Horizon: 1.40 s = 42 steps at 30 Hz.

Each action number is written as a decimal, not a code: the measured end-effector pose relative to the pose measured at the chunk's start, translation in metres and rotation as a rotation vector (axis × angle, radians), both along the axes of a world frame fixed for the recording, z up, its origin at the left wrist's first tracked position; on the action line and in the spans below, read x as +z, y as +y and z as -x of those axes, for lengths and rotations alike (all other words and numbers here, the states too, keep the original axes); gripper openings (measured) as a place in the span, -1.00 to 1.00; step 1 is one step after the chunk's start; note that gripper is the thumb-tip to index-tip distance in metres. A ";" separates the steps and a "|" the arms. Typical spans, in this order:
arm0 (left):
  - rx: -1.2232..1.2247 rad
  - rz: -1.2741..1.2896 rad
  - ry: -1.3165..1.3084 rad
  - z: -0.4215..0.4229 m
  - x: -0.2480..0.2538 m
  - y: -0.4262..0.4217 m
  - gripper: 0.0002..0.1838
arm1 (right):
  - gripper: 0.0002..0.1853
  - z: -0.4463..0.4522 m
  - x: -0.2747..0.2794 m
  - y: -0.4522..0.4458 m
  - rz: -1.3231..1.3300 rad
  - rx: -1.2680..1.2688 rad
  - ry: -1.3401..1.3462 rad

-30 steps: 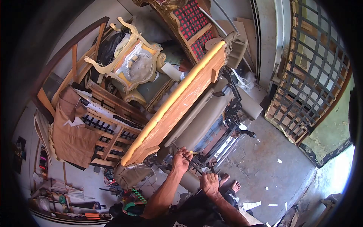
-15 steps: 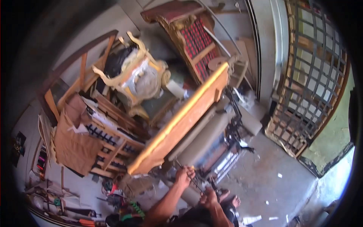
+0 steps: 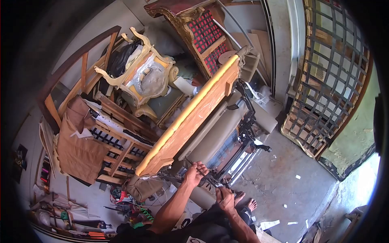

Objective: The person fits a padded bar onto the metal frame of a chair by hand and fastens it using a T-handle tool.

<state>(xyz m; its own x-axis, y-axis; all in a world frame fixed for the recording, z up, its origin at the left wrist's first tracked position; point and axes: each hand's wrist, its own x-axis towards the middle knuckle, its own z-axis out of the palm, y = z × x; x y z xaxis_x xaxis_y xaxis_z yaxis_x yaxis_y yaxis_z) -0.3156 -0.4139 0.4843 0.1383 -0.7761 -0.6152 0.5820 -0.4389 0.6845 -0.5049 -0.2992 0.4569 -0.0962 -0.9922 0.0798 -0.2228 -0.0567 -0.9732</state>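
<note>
A tan padded recliner seat (image 3: 210, 141) lies tipped in front of me, its black metal mechanism (image 3: 248, 129) and metal bars showing. Across its far side rests a long wooden board (image 3: 190, 115) with a yellow padded edge. My left hand (image 3: 195, 173) is at the seat's near corner, fingers curled around a thin dark piece I cannot make out. Lower and to the right, my right hand (image 3: 225, 199) is closed at the near end of the metal frame, with a slim dark thing showing at the fist. My bare feet (image 3: 251, 204) are just beyond it.
An upturned carved chair frame (image 3: 152, 79) and wooden frames are piled at left. A webbed frame (image 3: 330, 77) leans at right. Tools and a green coiled hose (image 3: 146, 222) lie lower left. Paper scraps (image 3: 269, 224) dot the concrete floor.
The view has shifted slightly and sharpened. My left hand has risen a little, and its fingers look looser than before. My right hand has moved slightly up and stays closed.
</note>
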 end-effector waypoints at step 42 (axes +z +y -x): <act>-1.525 0.705 -1.350 0.125 0.034 0.021 -0.72 | -0.68 -0.021 -0.124 -0.009 -0.351 -0.140 -0.106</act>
